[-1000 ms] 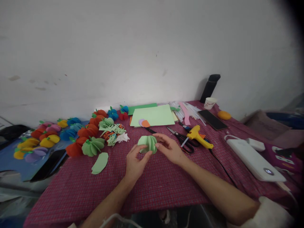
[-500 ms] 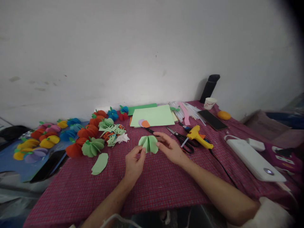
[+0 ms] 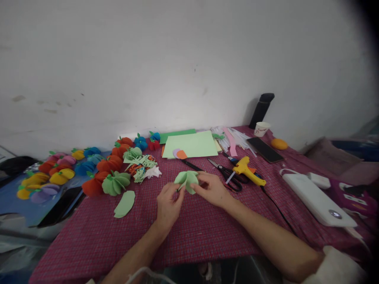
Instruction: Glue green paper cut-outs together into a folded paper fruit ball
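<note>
A light green folded paper pumpkin [image 3: 186, 179] is held just above the red checked tablecloth [image 3: 192, 228] at the table's middle. My left hand [image 3: 168, 205] pinches its lower left edge with thumb and fingers. My right hand [image 3: 211, 188] grips its right side, fingers curled round it. Black scissors [image 3: 226, 172] and a yellow glue gun [image 3: 247, 169] lie just right of my right hand. A flat green paper cut-out [image 3: 124, 203] lies to the left of my left hand.
Several finished paper pumpkins [image 3: 89, 169] in orange, yellow, blue and green crowd the left. Green paper sheets [image 3: 191, 144], white strips, a phone [image 3: 265, 148], a paper cup [image 3: 261, 128] and a black bottle [image 3: 262, 108] stand at the back. A white power bank [image 3: 316, 197] lies right.
Both hands have turned and closed in on the green paper pumpkin, lowering it slightly; its folded leaves show from a different angle than before.
</note>
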Motion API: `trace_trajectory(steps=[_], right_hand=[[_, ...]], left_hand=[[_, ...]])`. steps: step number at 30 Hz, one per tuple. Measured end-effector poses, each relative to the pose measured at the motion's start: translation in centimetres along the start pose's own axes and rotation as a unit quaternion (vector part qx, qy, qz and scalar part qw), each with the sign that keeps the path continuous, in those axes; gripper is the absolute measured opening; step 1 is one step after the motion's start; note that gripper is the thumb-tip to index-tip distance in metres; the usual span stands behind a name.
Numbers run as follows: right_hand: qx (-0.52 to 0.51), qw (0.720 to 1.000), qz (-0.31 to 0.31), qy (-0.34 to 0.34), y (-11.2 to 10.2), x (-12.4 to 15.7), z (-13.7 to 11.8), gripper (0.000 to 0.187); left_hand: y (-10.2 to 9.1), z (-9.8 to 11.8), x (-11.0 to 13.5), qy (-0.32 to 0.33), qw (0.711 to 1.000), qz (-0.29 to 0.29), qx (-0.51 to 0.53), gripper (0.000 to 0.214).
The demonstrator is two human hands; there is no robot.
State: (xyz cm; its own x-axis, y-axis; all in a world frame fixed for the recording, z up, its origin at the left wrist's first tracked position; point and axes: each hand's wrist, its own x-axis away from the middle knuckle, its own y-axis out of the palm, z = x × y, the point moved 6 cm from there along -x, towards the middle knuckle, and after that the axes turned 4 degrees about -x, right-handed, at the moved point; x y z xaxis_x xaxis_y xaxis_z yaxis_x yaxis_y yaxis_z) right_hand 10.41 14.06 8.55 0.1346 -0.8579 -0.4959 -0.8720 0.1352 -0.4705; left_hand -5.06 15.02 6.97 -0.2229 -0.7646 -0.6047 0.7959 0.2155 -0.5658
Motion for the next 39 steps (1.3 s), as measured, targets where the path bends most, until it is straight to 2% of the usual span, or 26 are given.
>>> trace_trajectory(steps=[3,8,17,21,27,33,39], right_hand=[[0.028,0.999,0.009,-0.012,0.1,0.0,0.4,0.029],[0.038,0.999,0.007,-0.013,0.2,0.0,0.4,0.032],[0.038,0.999,0.001,-0.019,0.3,0.0,0.3,0.033],[0.042,0.999,0.003,-0.022,0.3,0.0,0.4,0.033],[0.043,0.999,0.002,-0.026,0.3,0.0,0.2,0.033],[0.040,0.999,0.002,-0.024,0.2,0.0,0.2,0.033],[0.035,0.999,0.011,-0.023,0.0,-0.1,0.1,0.034]], left_hand=[[-0.1,-0.1,-0.1,-0.004,1.000,0.017,-0.012,0.010],[-0.4,-0.4,-0.2,-0.008,0.999,0.032,-0.020,0.012],[-0.2,-0.6,-0.1,-0.015,1.000,0.006,-0.008,0.018],[-0.2,-1.0,-0.1,-0.045,0.999,0.019,-0.008,0.017],[-0.1,-1.4,-0.2,-0.082,0.995,0.027,0.043,0.018],[0.1,-1.9,-0.1,-0.120,0.991,0.012,0.062,0.018],[0.1,-2.0,0.0,-0.106,0.992,0.000,0.072,0.020]])
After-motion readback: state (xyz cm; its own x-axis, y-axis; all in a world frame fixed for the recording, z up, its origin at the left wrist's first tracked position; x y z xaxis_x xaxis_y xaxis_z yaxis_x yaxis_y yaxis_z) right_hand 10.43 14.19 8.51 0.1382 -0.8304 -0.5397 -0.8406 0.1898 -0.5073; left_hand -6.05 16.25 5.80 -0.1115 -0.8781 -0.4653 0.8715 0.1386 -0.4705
